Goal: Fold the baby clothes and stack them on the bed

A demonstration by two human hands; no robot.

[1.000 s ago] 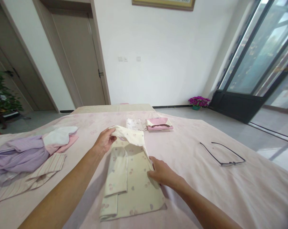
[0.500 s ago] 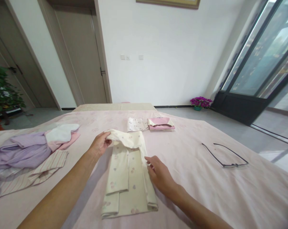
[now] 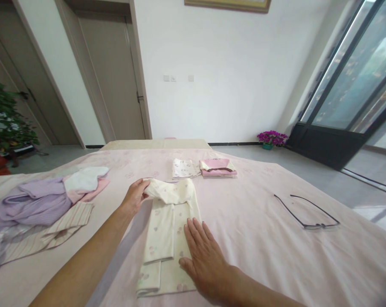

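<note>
OK — left hand pinching the far-left corner of the cream printed garment, which lies part-folded on the pink sheet. Right hand flat over its right side, fingers extended, thumb out. Folded pink garment and white printed cloth beyond — eyeglasses right, purple garment heaped left.

I log two changes: right hand, formerly gripping the edge, now lies flat; cream patterned garment, right side, formerly spread, now folded inward.
</note>
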